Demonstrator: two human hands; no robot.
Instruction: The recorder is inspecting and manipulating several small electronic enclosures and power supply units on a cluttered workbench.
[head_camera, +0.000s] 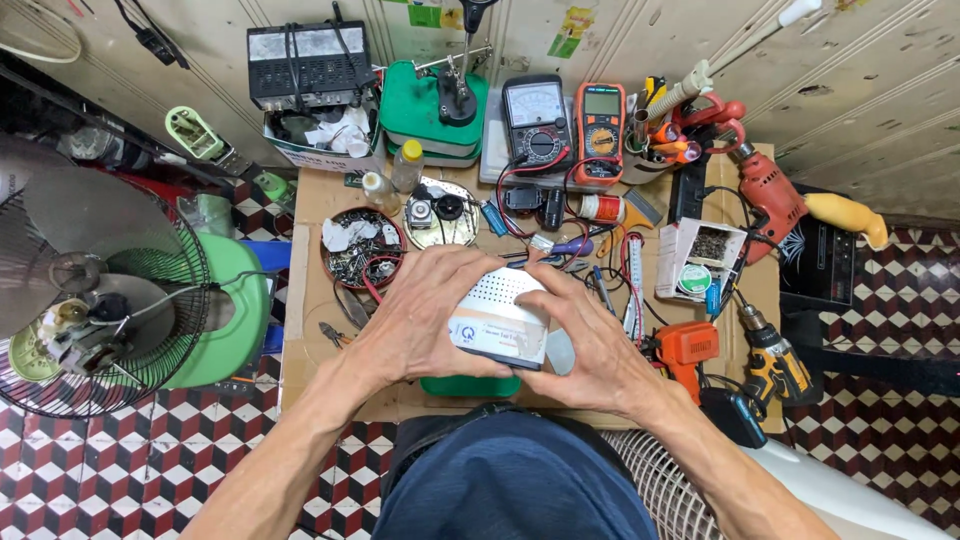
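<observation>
White device (505, 312), rounded, perforated top, held just above surface (310, 215) centre, at near edge. Left hand (425, 315) wraps its left side, fingers curled over top, gripping. Right hand (590, 345) clasps right side, thumb along lower edge, gripping too. Green box (470, 386) directly under device. Round tin (362, 248) of screws just behind left hand. Two multimeters (565, 125) at far edge, leads trailing toward device. Orange drill (688, 350) right of right hand. Fan (95, 300) on floor, far left.
</observation>
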